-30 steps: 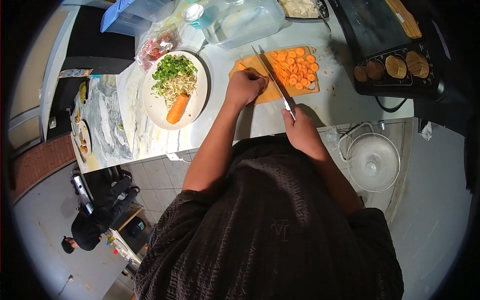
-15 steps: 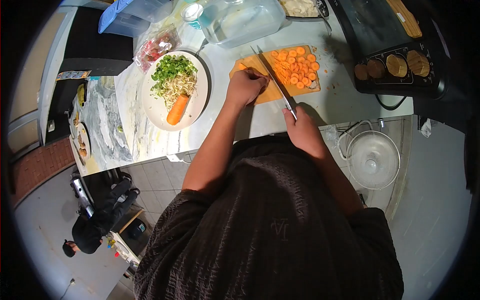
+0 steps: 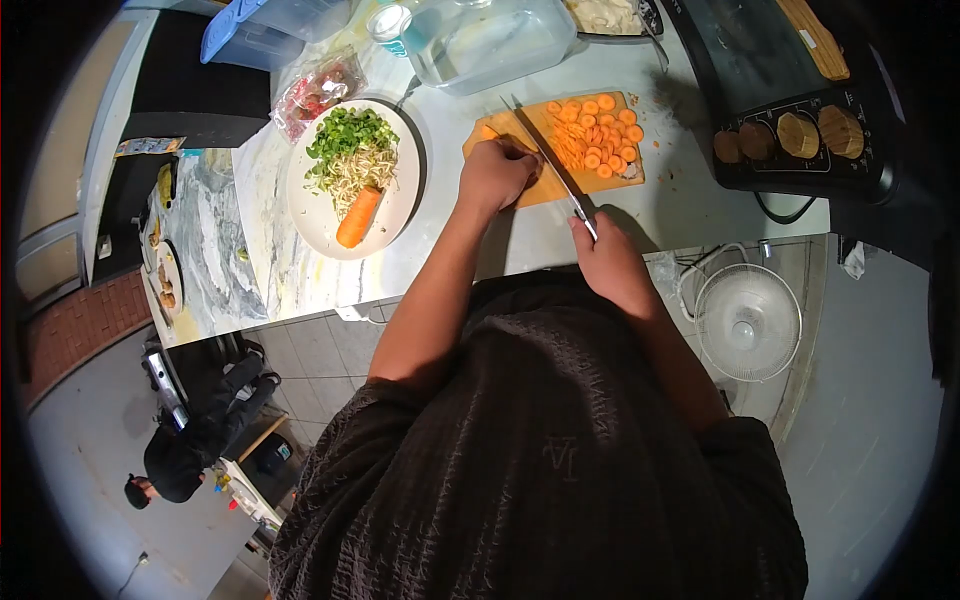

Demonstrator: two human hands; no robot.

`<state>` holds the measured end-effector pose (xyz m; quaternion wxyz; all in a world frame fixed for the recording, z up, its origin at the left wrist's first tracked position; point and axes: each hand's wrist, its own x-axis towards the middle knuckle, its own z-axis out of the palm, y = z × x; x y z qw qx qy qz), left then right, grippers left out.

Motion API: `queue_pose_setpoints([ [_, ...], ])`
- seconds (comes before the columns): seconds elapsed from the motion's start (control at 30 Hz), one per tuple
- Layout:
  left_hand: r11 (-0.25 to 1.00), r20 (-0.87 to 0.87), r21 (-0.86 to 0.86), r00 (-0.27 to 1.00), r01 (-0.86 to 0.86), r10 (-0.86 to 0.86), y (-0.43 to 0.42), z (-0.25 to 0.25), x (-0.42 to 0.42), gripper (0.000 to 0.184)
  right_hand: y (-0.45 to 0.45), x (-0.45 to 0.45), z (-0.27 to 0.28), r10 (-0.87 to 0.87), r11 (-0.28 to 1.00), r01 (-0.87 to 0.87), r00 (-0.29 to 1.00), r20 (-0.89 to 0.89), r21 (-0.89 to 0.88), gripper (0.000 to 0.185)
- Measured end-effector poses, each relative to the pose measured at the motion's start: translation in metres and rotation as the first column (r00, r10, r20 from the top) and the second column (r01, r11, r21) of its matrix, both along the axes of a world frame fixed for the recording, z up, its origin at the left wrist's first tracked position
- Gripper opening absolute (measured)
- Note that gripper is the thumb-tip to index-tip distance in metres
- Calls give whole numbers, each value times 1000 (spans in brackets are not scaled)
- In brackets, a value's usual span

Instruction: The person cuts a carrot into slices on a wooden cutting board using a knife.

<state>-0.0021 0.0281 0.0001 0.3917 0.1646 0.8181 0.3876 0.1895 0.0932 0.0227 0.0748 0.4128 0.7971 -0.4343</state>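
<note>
On the left part of a wooden cutting board (image 3: 548, 196), my left hand (image 3: 497, 176) is closed over a carrot piece, mostly hidden under the fingers; an orange tip shows beyond them. My right hand (image 3: 608, 252) grips the handle of a long knife (image 3: 556, 163), whose blade slants across the board just right of my left hand. Carrot slices and strips (image 3: 600, 135) lie on the board right of the blade. To the left, a white plate (image 3: 315, 230) holds chopped greens (image 3: 350, 133), bean sprouts (image 3: 362, 176) and a thick carrot piece (image 3: 358, 217).
Behind the board stand a clear plastic container (image 3: 490, 45) and a can (image 3: 390, 25). A plastic bag (image 3: 318, 92) lies behind the plate. A black appliance with wooden knobs (image 3: 800, 140) is at the right. Another person (image 3: 175, 462) is at lower left.
The whole view has shifted slightly. Both hands keep nearly the same place on and beside the board, with the knife still between them.
</note>
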Motion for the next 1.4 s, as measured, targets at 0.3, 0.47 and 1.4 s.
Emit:
queue_pose_setpoints([
  [0.3, 1000, -52, -20, 999, 13, -14, 0, -1, 1, 22, -4, -2, -1, 70, 994, -73, 997, 35, 77, 40],
  [0.47, 999, -39, -42, 999, 23, -25, -1, -3, 1, 24, -2, -5, -1, 86, 994, -89, 995, 51, 58, 40],
  [1.4, 1000, 2, 6, 1000, 7, -7, -1, -6, -1, 26, 7, 12, -7, -39, 999, 38, 999, -18, -22, 44],
])
